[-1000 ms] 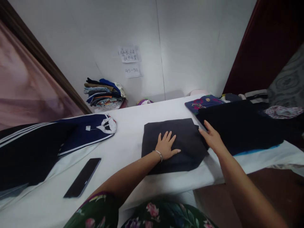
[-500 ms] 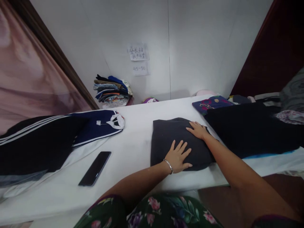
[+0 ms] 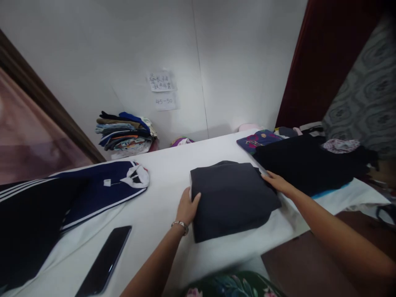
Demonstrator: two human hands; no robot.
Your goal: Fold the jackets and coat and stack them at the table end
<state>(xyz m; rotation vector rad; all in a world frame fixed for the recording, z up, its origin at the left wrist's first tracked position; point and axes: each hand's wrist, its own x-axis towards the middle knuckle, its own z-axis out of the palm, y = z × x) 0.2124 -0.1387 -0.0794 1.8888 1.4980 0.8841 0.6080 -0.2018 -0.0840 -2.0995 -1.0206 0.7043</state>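
Observation:
A folded dark grey garment [image 3: 233,200] lies flat on the white table [image 3: 167,173] in front of me. At its left edge is my left hand [image 3: 187,208], a bracelet on the wrist; the thumb lies over the top and the other fingers go round the side. My right hand [image 3: 278,183] grips the right edge, its fingertips partly hidden by the cloth. Both hands are closed on the garment, which still rests on the table.
At left lie a navy garment with a white collar [image 3: 93,187], black clothing [image 3: 27,235] and a phone [image 3: 105,262]. A stack of folded clothes [image 3: 126,134] stands by the wall. Black clothing [image 3: 306,163] and a purple embroidered garment [image 3: 258,140] lie at right.
My hands have left the garment's top, where they lay flat and spread, and moved apart to its left and right edges. The camera view has turned to the right.

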